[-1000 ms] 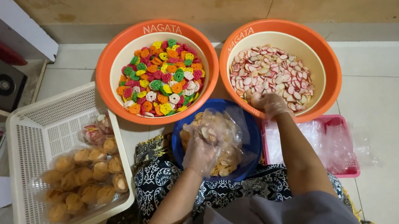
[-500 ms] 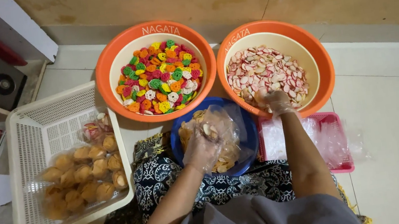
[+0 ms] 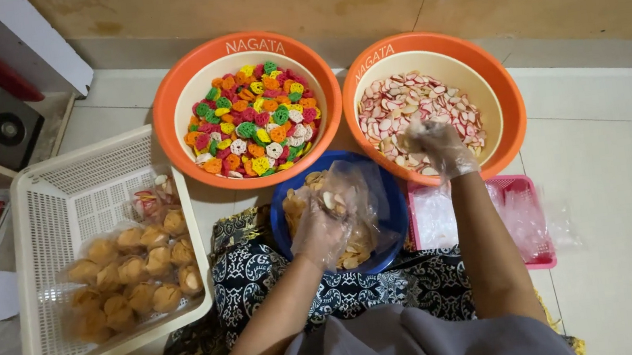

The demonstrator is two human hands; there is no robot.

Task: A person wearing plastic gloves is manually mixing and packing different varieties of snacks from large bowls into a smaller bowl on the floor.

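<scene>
A white basket (image 3: 39,238) on the floor holds bagged golden snacks (image 3: 133,271). Beside it, an orange basin (image 3: 169,115) carries multicoloured crackers (image 3: 252,121). Below, the left hand (image 3: 317,233), gloved in thin plastic, has its fingers clenched on a clear plastic bag (image 3: 351,197) over a blue bowl (image 3: 396,216). The right hand (image 3: 436,147), also gloved, reaches into the second orange basin (image 3: 509,95), fingers curled onto pink-and-white chips (image 3: 411,100).
</scene>
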